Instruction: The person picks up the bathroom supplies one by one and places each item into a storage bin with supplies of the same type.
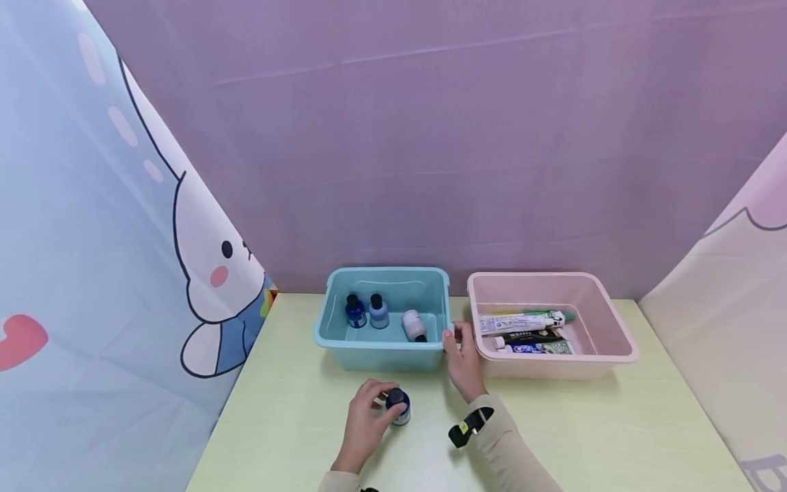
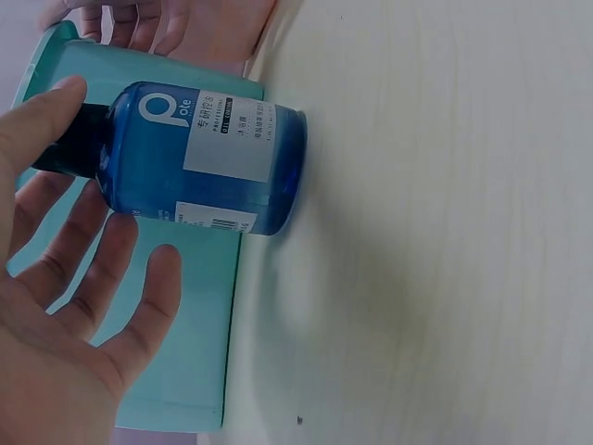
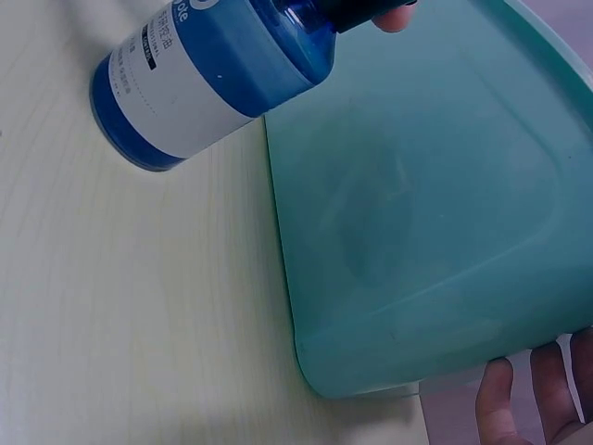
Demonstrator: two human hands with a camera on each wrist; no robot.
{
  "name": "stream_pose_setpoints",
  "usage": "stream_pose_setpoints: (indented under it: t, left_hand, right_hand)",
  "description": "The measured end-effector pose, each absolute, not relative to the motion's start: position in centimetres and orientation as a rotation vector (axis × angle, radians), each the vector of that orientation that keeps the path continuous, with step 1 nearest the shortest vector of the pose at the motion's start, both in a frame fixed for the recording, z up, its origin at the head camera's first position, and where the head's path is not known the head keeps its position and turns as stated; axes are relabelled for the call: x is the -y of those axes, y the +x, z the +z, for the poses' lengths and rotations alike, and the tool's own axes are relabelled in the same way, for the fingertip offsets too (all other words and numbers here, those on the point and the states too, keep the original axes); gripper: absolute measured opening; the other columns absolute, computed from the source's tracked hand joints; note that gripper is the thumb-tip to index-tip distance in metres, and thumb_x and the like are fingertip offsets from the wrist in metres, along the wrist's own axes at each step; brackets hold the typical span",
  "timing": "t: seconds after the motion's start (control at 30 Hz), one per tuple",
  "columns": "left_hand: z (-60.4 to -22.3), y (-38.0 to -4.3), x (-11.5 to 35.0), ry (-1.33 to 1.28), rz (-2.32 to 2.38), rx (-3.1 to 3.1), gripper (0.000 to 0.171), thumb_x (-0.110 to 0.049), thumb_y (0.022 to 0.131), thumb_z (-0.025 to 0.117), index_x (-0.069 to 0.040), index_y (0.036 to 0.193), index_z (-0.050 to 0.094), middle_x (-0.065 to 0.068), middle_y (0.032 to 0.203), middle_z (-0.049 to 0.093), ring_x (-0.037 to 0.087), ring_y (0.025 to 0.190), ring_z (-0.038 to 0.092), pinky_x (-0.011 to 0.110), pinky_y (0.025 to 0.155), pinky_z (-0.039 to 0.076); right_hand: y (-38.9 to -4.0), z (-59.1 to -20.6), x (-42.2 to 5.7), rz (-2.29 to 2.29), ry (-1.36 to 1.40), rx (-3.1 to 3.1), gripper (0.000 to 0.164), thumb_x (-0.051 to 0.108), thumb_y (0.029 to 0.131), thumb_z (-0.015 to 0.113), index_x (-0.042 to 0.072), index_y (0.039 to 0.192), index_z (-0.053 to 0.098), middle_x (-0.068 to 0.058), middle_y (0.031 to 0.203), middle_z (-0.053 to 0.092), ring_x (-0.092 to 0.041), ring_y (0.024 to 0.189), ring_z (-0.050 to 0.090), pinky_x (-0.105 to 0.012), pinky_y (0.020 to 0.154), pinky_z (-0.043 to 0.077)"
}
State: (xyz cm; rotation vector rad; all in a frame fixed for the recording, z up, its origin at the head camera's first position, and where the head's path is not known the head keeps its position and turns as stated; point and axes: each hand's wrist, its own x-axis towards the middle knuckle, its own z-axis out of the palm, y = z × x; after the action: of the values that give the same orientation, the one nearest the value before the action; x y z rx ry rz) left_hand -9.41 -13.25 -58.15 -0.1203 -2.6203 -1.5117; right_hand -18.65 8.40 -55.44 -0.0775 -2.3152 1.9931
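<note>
Thumb and fingers of my left hand pinch the black cap of a blue bottle. The bottle is upright in front of a teal bin; I cannot tell whether its base touches the table. In the left wrist view the bottle shows a white printed label. My right hand grips the teal bin's front right corner, thumb on the rim and fingers along the side. Inside that bin are a dark blue bottle and a lighter blue bottle, both upright, and a whitish bottle lying down.
A pink bin stands right of the teal one, with several tubes lying in it. Both bins sit at the back of a pale table. Purple cloth hangs behind, and printed cloth hangs at the left.
</note>
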Motion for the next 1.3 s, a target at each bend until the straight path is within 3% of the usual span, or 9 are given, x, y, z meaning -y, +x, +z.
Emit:
stream_pose_setpoints:
  t: [0.17, 0.5, 0.8, 1.07, 1.3]
  left_hand:
    - [-58.29, -9.39, 13.26, -0.116, -1.530, 2.603, 0.037, -0.035, 0.084, 0.083, -0.019, 0.116, 0.074, -0.010, 0.106, 0.064, 0.009, 0.097, 0.060, 0.023, 0.079, 0.054]
    - [-58.52, -9.30, 13.21, -0.108, -1.545, 2.573, 0.039, -0.036, 0.083, 0.083, -0.016, 0.115, 0.075, -0.008, 0.106, 0.065, 0.009, 0.096, 0.061, 0.022, 0.077, 0.054]
    - [-58.44, -9.01, 13.22, -0.088, -1.586, 2.556, 0.033, -0.033, 0.082, 0.084, -0.028, 0.113, 0.075, -0.009, 0.108, 0.065, 0.009, 0.097, 0.061, 0.023, 0.079, 0.055]
    - [-58.77, -8.97, 13.57, -0.140, -1.591, 2.557, 0.037, -0.034, 0.083, 0.083, -0.021, 0.117, 0.075, -0.007, 0.109, 0.065, 0.009, 0.096, 0.062, 0.029, 0.080, 0.057]
    - [-58.59, -8.98, 13.77, -0.163, -1.603, 2.551, 0.034, -0.032, 0.084, 0.083, -0.025, 0.116, 0.075, -0.008, 0.109, 0.066, 0.008, 0.096, 0.063, 0.032, 0.082, 0.059]
  right_hand:
    - [-18.61, -55.30, -8.40, 2.011, -0.086, 2.312, 0.036, 0.037, 0.110, 0.045, 0.013, 0.136, 0.046, -0.011, 0.134, 0.051, -0.026, 0.121, 0.048, -0.032, 0.094, 0.047]
    - [-18.68, -55.53, -8.26, 1.990, -0.077, 2.309, 0.034, 0.035, 0.110, 0.045, 0.011, 0.135, 0.046, -0.012, 0.131, 0.052, -0.027, 0.118, 0.048, -0.032, 0.092, 0.047]
    - [-18.56, -55.56, -8.32, 2.004, -0.062, 2.291, 0.035, 0.033, 0.110, 0.045, 0.010, 0.136, 0.047, -0.013, 0.132, 0.052, -0.027, 0.119, 0.048, -0.032, 0.093, 0.047]
    - [-18.73, -55.44, -8.31, 2.022, -0.099, 2.314, 0.033, 0.029, 0.110, 0.045, 0.009, 0.137, 0.046, -0.013, 0.134, 0.051, -0.026, 0.120, 0.048, -0.031, 0.094, 0.046]
    - [-18.82, -55.32, -8.25, 2.041, -0.122, 2.328, 0.032, 0.025, 0.110, 0.044, 0.007, 0.137, 0.045, -0.014, 0.133, 0.050, -0.026, 0.120, 0.047, -0.030, 0.092, 0.047]
